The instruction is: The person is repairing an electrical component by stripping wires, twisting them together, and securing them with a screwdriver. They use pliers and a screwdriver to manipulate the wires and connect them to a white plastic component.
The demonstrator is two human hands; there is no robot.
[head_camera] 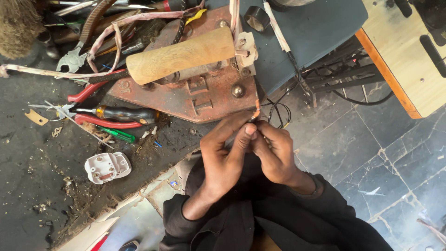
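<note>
Two hands, left hand (225,158) and right hand (274,153), meet just below the rusty iron (195,88), fingertips pinched together on a thin orange wire end (256,114) that points up toward the iron, both hands equally near.

Flat iron (195,95): rusted, rough cast metal base; handle (181,56) of pale, smooth, matt wood. Plug cover (108,167), near left: glossy white plastic. Screwdriver (121,114): glossy black and amber plastic grip. Bench top (32,153): dark, gritty, matt. Floor (371,153), right: dark stone tiles, slightly glossy. Cord (116,28): frayed woven cloth
</note>
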